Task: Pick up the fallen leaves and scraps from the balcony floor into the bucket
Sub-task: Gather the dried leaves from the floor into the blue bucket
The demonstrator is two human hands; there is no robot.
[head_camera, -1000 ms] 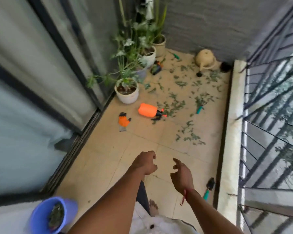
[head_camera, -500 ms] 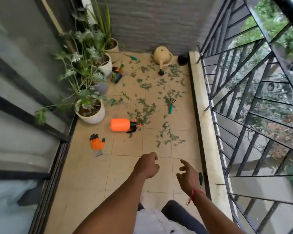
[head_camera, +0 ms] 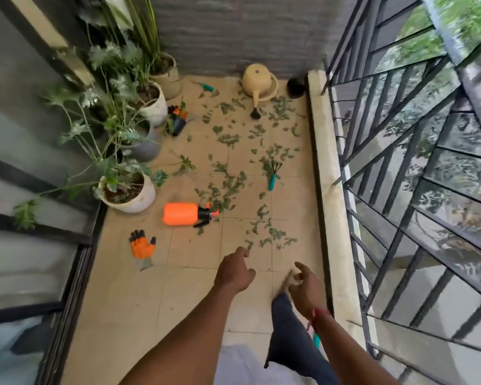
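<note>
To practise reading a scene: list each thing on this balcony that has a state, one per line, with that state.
Orange spray bottle: lying on its side.
Orange glove: lying flat.
Watering can: upright.
Hand rake: lying on the floor.
Leaves: scattered, not yet picked up.
Left hand: loosely curled, empty.
Right hand: loosely curled, empty.

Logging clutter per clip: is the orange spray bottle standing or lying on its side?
On its side. The orange spray bottle lies flat on the tiled floor, its black nozzle pointing toward the leaves.

Bare tiles (head_camera: 195, 287) open up to the leaves (head_camera: 277, 234); sprayer (head_camera: 181, 214), glove (head_camera: 142, 247), pots (head_camera: 131, 194) block left, kerb (head_camera: 325, 176) right.
</note>
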